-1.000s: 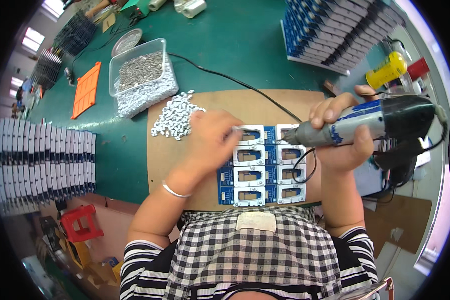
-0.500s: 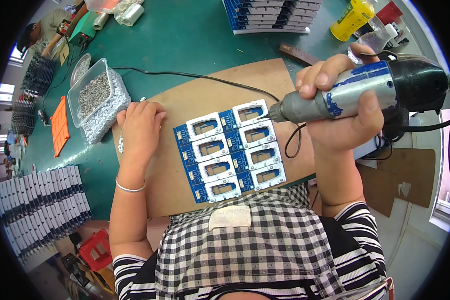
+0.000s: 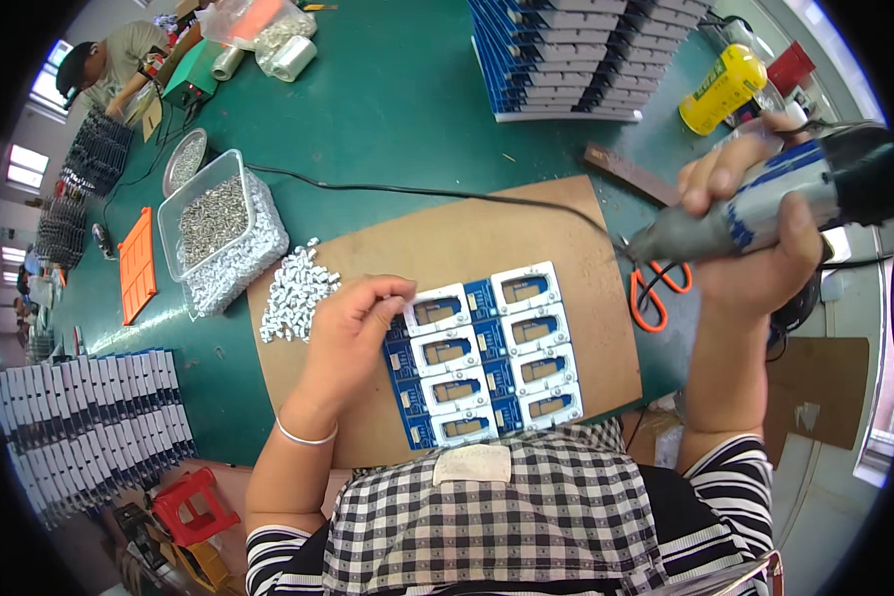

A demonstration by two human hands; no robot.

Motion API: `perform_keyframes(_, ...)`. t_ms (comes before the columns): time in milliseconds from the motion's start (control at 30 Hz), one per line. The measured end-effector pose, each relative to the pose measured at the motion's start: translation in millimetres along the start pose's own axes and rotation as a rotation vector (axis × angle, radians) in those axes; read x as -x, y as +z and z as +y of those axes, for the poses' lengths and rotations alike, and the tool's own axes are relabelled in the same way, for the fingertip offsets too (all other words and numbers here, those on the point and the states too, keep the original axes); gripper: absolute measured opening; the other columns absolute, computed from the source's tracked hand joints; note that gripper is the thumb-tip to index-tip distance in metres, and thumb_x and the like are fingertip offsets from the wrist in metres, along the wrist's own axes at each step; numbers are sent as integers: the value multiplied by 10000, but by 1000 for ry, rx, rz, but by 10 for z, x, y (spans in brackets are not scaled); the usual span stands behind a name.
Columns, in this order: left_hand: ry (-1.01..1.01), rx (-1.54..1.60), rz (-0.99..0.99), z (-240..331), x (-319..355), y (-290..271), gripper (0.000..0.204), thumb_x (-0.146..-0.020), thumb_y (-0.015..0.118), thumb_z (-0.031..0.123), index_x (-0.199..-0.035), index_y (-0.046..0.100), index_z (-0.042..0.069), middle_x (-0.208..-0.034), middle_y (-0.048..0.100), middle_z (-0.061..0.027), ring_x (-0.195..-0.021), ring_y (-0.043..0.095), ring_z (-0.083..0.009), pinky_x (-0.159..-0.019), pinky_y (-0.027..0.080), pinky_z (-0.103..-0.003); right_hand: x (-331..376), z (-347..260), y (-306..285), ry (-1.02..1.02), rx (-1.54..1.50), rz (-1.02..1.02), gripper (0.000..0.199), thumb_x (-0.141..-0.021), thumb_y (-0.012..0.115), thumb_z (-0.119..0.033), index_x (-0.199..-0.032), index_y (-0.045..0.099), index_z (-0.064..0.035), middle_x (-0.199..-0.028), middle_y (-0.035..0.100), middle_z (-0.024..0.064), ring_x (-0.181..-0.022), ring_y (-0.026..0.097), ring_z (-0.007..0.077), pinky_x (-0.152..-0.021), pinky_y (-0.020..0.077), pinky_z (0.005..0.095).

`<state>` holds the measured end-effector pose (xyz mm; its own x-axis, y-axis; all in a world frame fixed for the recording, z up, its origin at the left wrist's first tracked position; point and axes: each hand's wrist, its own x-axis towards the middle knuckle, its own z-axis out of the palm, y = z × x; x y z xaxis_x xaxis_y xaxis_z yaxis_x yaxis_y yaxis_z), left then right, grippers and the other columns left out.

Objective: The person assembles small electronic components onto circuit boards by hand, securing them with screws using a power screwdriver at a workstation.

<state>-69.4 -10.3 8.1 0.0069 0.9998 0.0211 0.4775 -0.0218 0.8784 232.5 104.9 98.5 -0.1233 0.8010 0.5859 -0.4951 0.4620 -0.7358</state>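
Observation:
A panel of blue circuit boards with white plastic frames lies in front of me in two columns. My left hand is at its far left corner, thumb and fingertips pinched together by the end frame. Whatever sits in the pinch is too small to make out. Held in my right hand is an electric screwdriver, fingers wrapped round its grey and blue body. Its tip points left, apart from the panel and off to the right. Beside my left hand spreads a pile of small white plastic pieces.
The panel lies on a brown board on the green table. A clear tub holds screws, with white pieces around it. Orange-handled scissors, a yellow bottle and stacked panels stand around. Another person sits far left.
My left hand has moved right, from over the white pieces to the panel's corner, uncovering the pile. The screwdriver has drawn back right, away from the panel. The view has shifted.

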Motion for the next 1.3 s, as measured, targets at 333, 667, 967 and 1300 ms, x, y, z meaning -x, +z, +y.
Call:
perform_keyframes(333,336,-362,30,125,-203,105,164,-700,707,-8,-825,612,40,-854,667,-75,-772,616,-250,-675,494,-311,464,540,460,293,-111,172,578,-803,576,-387,-1206,367,-29,-693,528,103,-558,564,214,-584,492,334)
perform_keyframes(667,225,-280,-18,56,-282,247,129,-699,718,1,-776,622,38,-765,634,-75,-722,609,-233,-645,483,-316,499,558,398,297,-235,180,608,-773,658,-255,-1257,363,-35,-757,581,147,-606,601,233,-585,532,340)
perform_keyframes(967,270,-190,-46,-24,-255,194,99,-737,676,-25,-818,643,21,-847,683,-93,-771,655,-225,-677,519,-305,488,530,453,299,-226,129,616,-775,651,-232,-1259,340,-13,-774,588,153,-634,613,225,-593,535,330)
perform_keyframes(1300,292,-115,27,-11,-229,260,107,-723,659,-20,-813,624,27,-844,661,-95,-783,645,-266,-715,511,-333,266,572,816,255,60,-252,658,-778,702,-232,-1268,299,-58,-789,592,131,-731,627,240,-694,533,370)
